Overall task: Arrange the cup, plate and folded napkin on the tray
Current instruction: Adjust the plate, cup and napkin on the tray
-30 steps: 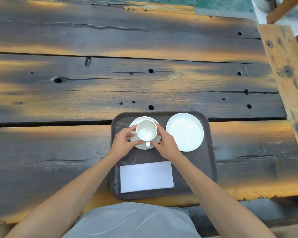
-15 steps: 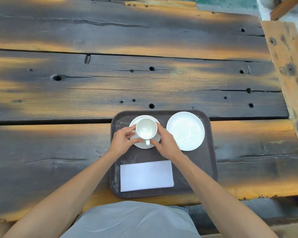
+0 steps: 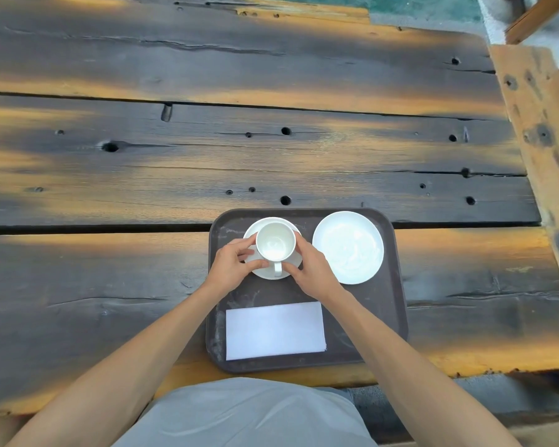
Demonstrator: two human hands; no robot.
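While both hands close in on it, the cup sits upright on a saucer at the tray's far left.

Cup [image 3: 275, 243]: white, looks empty from above, handle pointing toward the person; stands on the saucer, between the two hands.
Saucer [image 3: 271, 275]: white, round, under the cup; its near rim shows below the handle, its far rim above the cup.
Left hand [image 3: 229, 266]: fingers curled, fingertips against the cup's left side, thumb near the saucer rim; grips the cup from the left.
Right hand [image 3: 310, 269]: fingers curled round the cup's right side, thumb close to the handle; grips the cup from the right.
Plate [image 3: 348, 247]: white, bare, lies flat at the tray's far right, just beside the saucer, apart from both hands.
Napkin [image 3: 274, 331]: white, folded to a flat rectangle, lies in the tray's near half, toward the left, under the gap between the forearms; untouched.
Tray [image 3: 391, 304]: dark brown, rounded corners, scuffed pale along the left wall; rests at the near edge of the table, holding all the pieces.
Table [image 3: 142, 175]: heavy wooden planks, dark with orange patches, holes and cracks.
Person: pale grey clothing at the bottom edge, bare forearms reaching in.
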